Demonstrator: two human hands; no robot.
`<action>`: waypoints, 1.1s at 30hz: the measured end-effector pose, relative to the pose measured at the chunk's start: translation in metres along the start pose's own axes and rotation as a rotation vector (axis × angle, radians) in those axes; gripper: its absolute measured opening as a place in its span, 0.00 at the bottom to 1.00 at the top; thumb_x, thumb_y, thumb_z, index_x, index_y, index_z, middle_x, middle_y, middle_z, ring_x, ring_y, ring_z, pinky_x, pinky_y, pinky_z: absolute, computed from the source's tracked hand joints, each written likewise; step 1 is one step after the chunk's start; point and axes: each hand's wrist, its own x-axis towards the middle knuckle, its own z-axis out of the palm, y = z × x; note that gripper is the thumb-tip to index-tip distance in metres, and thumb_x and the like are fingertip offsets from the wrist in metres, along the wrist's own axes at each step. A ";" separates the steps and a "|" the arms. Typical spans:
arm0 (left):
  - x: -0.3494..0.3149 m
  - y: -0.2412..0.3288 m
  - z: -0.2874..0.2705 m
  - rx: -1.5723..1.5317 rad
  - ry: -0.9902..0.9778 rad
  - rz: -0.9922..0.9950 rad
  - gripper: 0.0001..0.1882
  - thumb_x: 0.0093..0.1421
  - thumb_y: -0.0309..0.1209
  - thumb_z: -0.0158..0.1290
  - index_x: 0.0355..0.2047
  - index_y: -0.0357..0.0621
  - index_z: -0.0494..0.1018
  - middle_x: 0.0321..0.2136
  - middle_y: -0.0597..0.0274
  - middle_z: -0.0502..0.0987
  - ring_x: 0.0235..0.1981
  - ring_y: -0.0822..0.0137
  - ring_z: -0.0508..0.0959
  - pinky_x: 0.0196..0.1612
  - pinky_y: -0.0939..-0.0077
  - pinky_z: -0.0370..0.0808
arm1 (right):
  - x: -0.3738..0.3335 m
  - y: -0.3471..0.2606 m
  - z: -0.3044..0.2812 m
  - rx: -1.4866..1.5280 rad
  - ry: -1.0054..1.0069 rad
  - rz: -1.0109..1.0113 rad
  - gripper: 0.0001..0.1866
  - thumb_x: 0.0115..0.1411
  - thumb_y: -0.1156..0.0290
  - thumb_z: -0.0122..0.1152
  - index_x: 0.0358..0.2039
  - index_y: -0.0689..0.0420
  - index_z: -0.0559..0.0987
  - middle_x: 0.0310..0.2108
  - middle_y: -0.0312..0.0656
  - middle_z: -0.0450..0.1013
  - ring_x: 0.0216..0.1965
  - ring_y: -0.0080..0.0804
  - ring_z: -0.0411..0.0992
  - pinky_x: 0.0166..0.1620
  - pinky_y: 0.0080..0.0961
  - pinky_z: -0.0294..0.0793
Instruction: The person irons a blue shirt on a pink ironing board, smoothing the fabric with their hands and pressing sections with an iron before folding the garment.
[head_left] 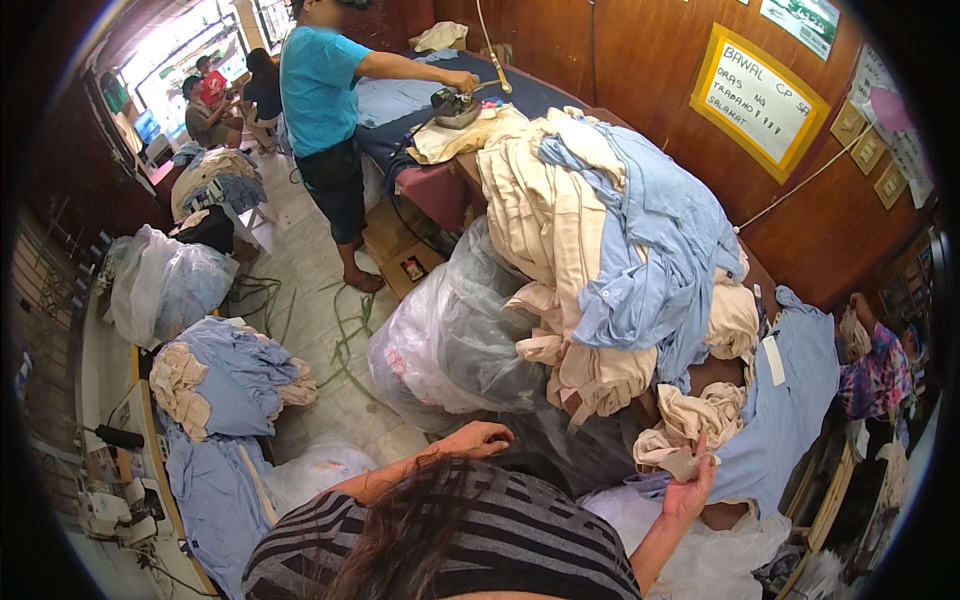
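My right hand (690, 492) is closed on a small cream fabric piece (680, 463), pinched between thumb and fingers. Just beyond it lies a crumpled cream cloth bundle (705, 412). A light blue garment (785, 400) with a pale strip on it is spread alongside, to the right. My left hand (480, 438) hovers near the middle, its fingers curled with nothing visible in them. The clear plastic bag (450, 350) is what it is nearest to, and it looks apart from it. A large heap of cream garments (540, 210) and blue garments (650, 240) rises ahead.
Beyond the heap, a person in a blue shirt (320, 90) holds an iron (455, 108) on a padded table. On the left are a garment pile (240, 370) and a plastic bag (175, 285). Green straps (345, 340) lie on the tiled floor. Several people sit farther back.
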 end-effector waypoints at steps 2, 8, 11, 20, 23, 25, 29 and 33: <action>-0.001 0.002 -0.001 -0.023 0.009 -0.005 0.18 0.66 0.38 0.51 0.50 0.40 0.74 0.42 0.52 0.80 0.44 0.57 0.79 0.49 0.65 0.74 | 0.004 0.000 -0.005 0.010 -0.046 0.018 0.16 0.67 0.71 0.54 0.53 0.60 0.67 0.67 0.50 0.60 0.56 0.33 0.71 0.56 0.33 0.76; 0.008 0.003 -0.001 0.015 -0.013 0.000 0.18 0.66 0.37 0.51 0.50 0.39 0.73 0.43 0.52 0.80 0.45 0.57 0.79 0.49 0.64 0.74 | 0.018 0.014 -0.024 0.055 -0.024 0.060 0.16 0.67 0.73 0.54 0.53 0.60 0.67 0.68 0.49 0.58 0.59 0.32 0.68 0.59 0.34 0.74; 0.007 0.003 -0.004 0.032 0.003 0.014 0.17 0.66 0.37 0.51 0.51 0.40 0.73 0.43 0.52 0.80 0.45 0.56 0.79 0.50 0.64 0.74 | 0.019 0.017 -0.024 0.056 -0.018 0.057 0.16 0.67 0.73 0.54 0.53 0.61 0.67 0.68 0.49 0.58 0.59 0.33 0.68 0.59 0.34 0.73; 0.012 0.004 -0.013 0.033 -0.037 -0.002 0.18 0.65 0.37 0.52 0.51 0.40 0.74 0.43 0.51 0.80 0.45 0.56 0.79 0.50 0.64 0.74 | 0.011 0.018 -0.003 0.037 -0.009 0.025 0.20 0.66 0.73 0.56 0.57 0.65 0.70 0.64 0.47 0.63 0.58 0.32 0.68 0.56 0.33 0.74; 0.028 -0.001 -0.009 -0.029 -0.099 -0.067 0.16 0.67 0.33 0.51 0.52 0.39 0.73 0.44 0.55 0.80 0.45 0.65 0.79 0.50 0.70 0.74 | 0.003 0.002 0.011 0.050 0.043 -0.006 0.21 0.65 0.74 0.56 0.57 0.67 0.72 0.56 0.43 0.70 0.54 0.30 0.70 0.52 0.33 0.74; 0.031 -0.010 -0.007 -0.053 -0.087 -0.051 0.16 0.68 0.33 0.51 0.52 0.39 0.73 0.43 0.58 0.80 0.42 0.68 0.79 0.46 0.72 0.75 | 0.003 0.000 0.018 0.034 0.000 -0.023 0.15 0.65 0.76 0.57 0.52 0.66 0.76 0.51 0.43 0.75 0.47 0.29 0.74 0.49 0.32 0.75; 0.039 0.003 -0.011 -0.089 -0.146 -0.102 0.17 0.67 0.34 0.52 0.52 0.39 0.73 0.41 0.59 0.80 0.38 0.69 0.78 0.44 0.72 0.74 | -0.002 -0.005 0.016 0.056 0.017 -0.020 0.08 0.64 0.74 0.59 0.44 0.59 0.76 0.47 0.43 0.77 0.43 0.30 0.75 0.46 0.31 0.76; 0.050 -0.001 -0.018 -0.048 -0.183 -0.051 0.16 0.67 0.32 0.51 0.52 0.36 0.72 0.38 0.58 0.82 0.39 0.68 0.80 0.44 0.73 0.76 | -0.013 -0.005 0.028 -0.019 0.064 -0.043 0.05 0.64 0.71 0.61 0.39 0.55 0.76 0.41 0.39 0.77 0.32 0.31 0.74 0.35 0.35 0.76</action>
